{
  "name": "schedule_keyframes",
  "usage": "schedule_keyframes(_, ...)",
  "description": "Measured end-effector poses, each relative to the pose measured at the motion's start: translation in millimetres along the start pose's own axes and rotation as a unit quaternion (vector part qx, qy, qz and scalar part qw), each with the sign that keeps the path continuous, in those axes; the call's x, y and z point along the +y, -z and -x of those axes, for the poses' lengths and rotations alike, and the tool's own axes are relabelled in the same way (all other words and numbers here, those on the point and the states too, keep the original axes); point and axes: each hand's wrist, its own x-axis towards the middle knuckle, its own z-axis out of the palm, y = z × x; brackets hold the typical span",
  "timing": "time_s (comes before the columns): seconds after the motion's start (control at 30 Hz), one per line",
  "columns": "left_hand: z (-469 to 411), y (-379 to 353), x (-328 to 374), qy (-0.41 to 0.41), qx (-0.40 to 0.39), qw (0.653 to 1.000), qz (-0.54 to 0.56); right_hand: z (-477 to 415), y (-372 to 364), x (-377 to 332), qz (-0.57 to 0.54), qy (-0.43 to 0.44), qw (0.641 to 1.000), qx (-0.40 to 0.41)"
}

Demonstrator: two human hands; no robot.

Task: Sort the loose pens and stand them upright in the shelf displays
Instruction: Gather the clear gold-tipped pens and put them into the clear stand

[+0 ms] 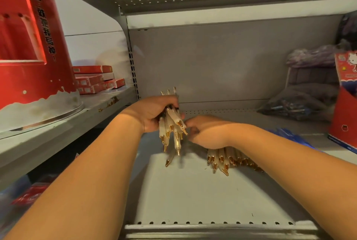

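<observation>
Pens with pale, cloudy barrels and gold tips are in two groups on a grey metal shelf (193, 191), seen from above through a head-worn camera. A bundle of pens (172, 126) is held in the person's left hand (152, 113). Its fingers (170, 102) wrap round the middle of the barrels. The gold tips point down and toward the viewer, and the clip ends stick up behind the hand. One blurred pen (168, 161) lies just below the bundle.

The right hand (208, 132) is just beside the bundle, palm down. It rests over a pile of pens (222, 159) that lies flat on the shelf, tips toward the viewer. Its fingers (193, 124) are curled near the tips of the held bundle. Whether they pinch a pen cannot be told. Both bare forearms reach in from the bottom corners.

On the neighbouring shelf to the left is a tall red display stand (29, 56) with printed characters. Flat red boxes (94, 81) are stacked behind it. At the back right lie clear plastic bags (297, 104) of dark items. At the far right stands a red carton (345, 85) with a cartoon cat. Blue packets (289, 133) lie behind the right forearm.
</observation>
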Motion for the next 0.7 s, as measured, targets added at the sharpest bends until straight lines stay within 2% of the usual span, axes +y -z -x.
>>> schedule_keyframes(0.2, 4, 4, 7, -0.041, 0.018, 0.999, 0.004, -11, -24, -27, 0.074, 0.047, 0.994, -0.064)
schedule_keyframes(0.3, 3, 4, 7, -0.055, 0.013, 0.998, 0.005, -17, -27, -35, 0.058, 0.056, 0.994, -0.076)
schedule_keyframes(0.43, 4, 1, 7, -0.065, -0.013, 0.998, -0.013, -16, -25, -41, 0.041, -0.002, 0.996, -0.082)
schedule_keyframes(0.6, 5, -12, 8, -0.128, -0.004, 0.992, 0.003, -4, -7, -43, 0.012, -0.059, 0.996, -0.06)
schedule_keyframes(0.7, 7, -20, 11, -0.159, -0.01, 0.987, 0.035, 9, 7, -45, -0.062, -0.082, 0.994, -0.024)
